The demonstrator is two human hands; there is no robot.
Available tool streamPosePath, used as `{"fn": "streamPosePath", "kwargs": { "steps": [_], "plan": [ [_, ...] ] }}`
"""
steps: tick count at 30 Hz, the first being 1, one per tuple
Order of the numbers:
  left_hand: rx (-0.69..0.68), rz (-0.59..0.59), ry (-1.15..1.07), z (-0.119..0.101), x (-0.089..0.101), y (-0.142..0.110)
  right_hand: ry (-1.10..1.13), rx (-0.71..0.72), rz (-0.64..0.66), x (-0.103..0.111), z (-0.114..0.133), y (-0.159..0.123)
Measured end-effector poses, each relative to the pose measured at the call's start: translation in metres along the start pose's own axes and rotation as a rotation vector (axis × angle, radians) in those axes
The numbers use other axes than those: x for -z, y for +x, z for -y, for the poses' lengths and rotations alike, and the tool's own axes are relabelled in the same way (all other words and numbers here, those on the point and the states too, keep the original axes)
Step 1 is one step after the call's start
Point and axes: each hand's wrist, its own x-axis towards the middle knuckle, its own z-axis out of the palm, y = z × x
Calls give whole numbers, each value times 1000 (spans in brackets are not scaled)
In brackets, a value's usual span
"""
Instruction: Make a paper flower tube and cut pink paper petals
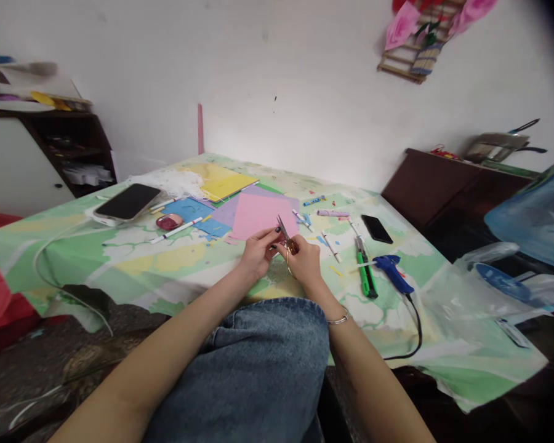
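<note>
My right hand [303, 259] is closed round a small pair of scissors [284, 229], its blades pointing up and away over the pink paper. Close beside it, my left hand [258, 251] has its fingers pinched together near the blades. Whatever sits between those left fingertips is too small to make out. Beyond both hands lies a pink sheet of paper [258, 212], on top of a purple sheet [225, 212]. Blue paper [189, 212] and a yellow pad [228, 183] lie to the left and behind.
A green utility knife [365, 271] and a blue glue gun [396, 274] with a black cord lie to the right, near a black phone [377, 229]. At left, another phone [128, 201] has a white cable hanging over the table edge. Several markers [178, 230] and paper scraps are scattered about.
</note>
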Motion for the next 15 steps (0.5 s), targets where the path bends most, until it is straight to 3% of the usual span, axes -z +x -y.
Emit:
{"fn": "streamPosePath", "kwargs": {
  "steps": [15],
  "plan": [
    [4, 7, -5, 0, 1, 0, 1, -5, -2, -1, 0, 1]
  ]
}}
